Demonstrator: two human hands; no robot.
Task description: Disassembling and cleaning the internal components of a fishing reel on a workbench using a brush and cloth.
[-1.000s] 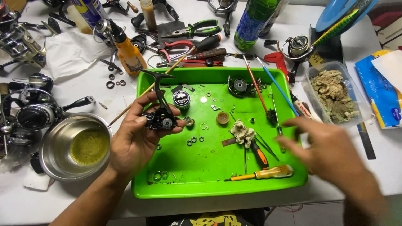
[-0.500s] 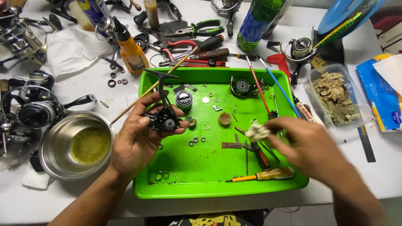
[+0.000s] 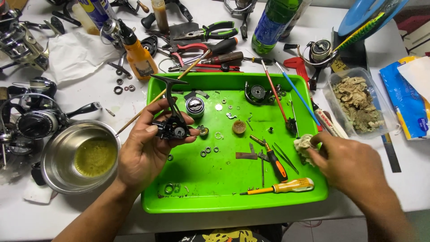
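Note:
My left hand [image 3: 145,150] holds a black fishing reel body [image 3: 172,121] with its stem pointing up, above the left part of a green tray [image 3: 210,197]. At the tray's right edge, my right hand [image 3: 347,166] pinches a crumpled dirty rag [image 3: 304,144]. Small washers, a round black cap [image 3: 195,106], a brown disc [image 3: 239,127] and a reel part [image 3: 257,92] lie on the tray. An orange-handled screwdriver [image 3: 277,163] and a yellow-handled screwdriver [image 3: 286,186] lie near the tray's front right.
A steel bowl [image 3: 67,172] with yellowish liquid stands left of the tray, beside several reels [image 3: 33,118]. An orange oil bottle [image 3: 139,56], pliers [image 3: 210,33] and a green bottle [image 3: 271,24] lie behind. A clear tub of used rags [image 3: 358,105] sits at right.
My right hand picked the rag up from the tray's middle and carried it right to the tray's edge. My left hand still holds the reel body in about the same place.

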